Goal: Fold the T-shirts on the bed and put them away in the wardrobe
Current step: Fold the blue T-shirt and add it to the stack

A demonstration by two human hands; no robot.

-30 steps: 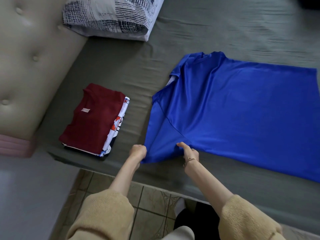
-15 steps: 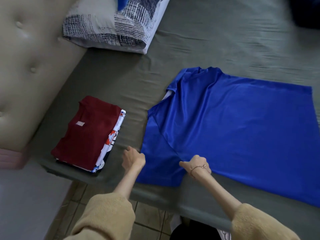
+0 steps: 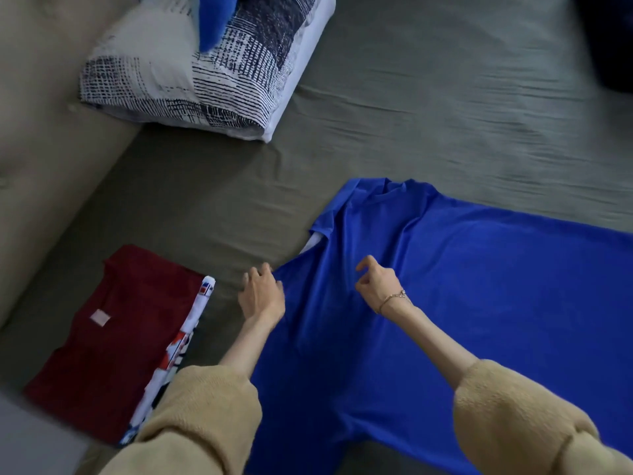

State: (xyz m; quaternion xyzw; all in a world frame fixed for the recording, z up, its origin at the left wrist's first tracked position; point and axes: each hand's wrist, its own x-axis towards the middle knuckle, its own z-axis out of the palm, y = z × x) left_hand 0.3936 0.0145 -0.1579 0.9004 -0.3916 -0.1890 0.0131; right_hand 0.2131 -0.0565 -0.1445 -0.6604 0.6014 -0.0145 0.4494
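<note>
A bright blue T-shirt [image 3: 479, 303] lies flat on the grey-green bed sheet [image 3: 445, 114], collar toward the far side. My left hand [image 3: 262, 294] sits at the shirt's left edge near the shoulder, fingers curled against the fabric; whether it grips the cloth is hidden. My right hand [image 3: 378, 282] hovers just over the chest area with loosely curled fingers and holds nothing. To the left lies a folded dark red T-shirt [image 3: 113, 344] stacked on a folded white patterned one [image 3: 186, 337].
A patterned black-and-white pillow [image 3: 212, 80] lies at the far left with something blue [image 3: 212, 18] on it. A beige tufted headboard [image 3: 44, 138] borders the bed's left side. A dark item [image 3: 609, 39] sits at the far right corner.
Both hands have left the sleeve at the shirt's near edge and moved up toward the shoulder. The view has shifted forward over the bed.
</note>
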